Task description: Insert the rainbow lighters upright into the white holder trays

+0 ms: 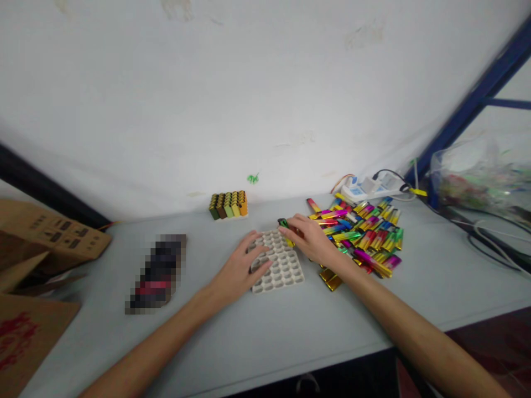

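Note:
A pale tray with rows of small oval holes lies on the table before me. My left hand rests on its left side, fingers spread over the holes and holding nothing. Over the tray's far right corner, my right hand pinches a lighter with a dark green top; a yellow part shows below the fingers, and the rest is hidden. To the right, by my right forearm, is a loose heap of shiny lighters in gold, red, purple, green and blue.
Near the wall stands a block of upright lighters in rows. A blurred-out dark object lies at left, beside cardboard boxes. A white power strip with plugs and cables sits behind the heap. Plastic bags are at far right.

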`<state>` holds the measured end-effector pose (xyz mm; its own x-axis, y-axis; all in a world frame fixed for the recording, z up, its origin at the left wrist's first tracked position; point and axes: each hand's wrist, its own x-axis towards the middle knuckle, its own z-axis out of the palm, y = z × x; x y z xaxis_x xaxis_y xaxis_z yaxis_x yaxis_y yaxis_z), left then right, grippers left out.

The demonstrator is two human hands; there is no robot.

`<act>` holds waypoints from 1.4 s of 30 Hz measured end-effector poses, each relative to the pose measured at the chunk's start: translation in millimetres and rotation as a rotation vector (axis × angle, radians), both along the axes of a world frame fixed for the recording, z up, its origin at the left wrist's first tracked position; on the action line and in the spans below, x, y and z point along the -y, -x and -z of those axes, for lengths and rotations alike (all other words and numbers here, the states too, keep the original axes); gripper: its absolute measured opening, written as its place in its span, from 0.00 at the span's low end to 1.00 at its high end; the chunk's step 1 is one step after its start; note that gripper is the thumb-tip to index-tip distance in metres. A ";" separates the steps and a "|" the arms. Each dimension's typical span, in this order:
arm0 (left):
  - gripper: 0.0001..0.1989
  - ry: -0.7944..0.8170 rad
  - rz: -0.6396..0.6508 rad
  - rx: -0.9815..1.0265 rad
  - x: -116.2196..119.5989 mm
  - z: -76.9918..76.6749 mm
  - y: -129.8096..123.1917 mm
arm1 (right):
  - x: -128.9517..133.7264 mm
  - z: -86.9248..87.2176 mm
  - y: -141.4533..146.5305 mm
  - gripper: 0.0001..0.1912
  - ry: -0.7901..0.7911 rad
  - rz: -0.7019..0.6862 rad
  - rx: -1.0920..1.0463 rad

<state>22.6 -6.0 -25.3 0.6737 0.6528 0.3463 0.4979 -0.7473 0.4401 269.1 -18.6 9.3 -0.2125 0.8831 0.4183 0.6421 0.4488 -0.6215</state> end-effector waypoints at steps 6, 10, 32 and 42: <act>0.14 0.032 -0.010 0.013 1.8 -0.5 0.5 | -21.7 2.5 -1.4 0.20 0.020 0.015 0.080; 0.15 0.060 -0.017 0.004 3.3 -0.9 1.0 | -33.0 8.2 -3.1 0.18 -0.005 -0.041 0.172; 0.14 0.038 -0.057 0.006 -16.6 -0.6 5.4 | -27.4 -18.3 -94.1 0.11 0.072 -0.013 0.253; 0.17 0.042 -0.032 -0.027 -17.2 -1.5 6.4 | -17.6 -9.1 -80.7 0.04 0.184 -0.088 0.413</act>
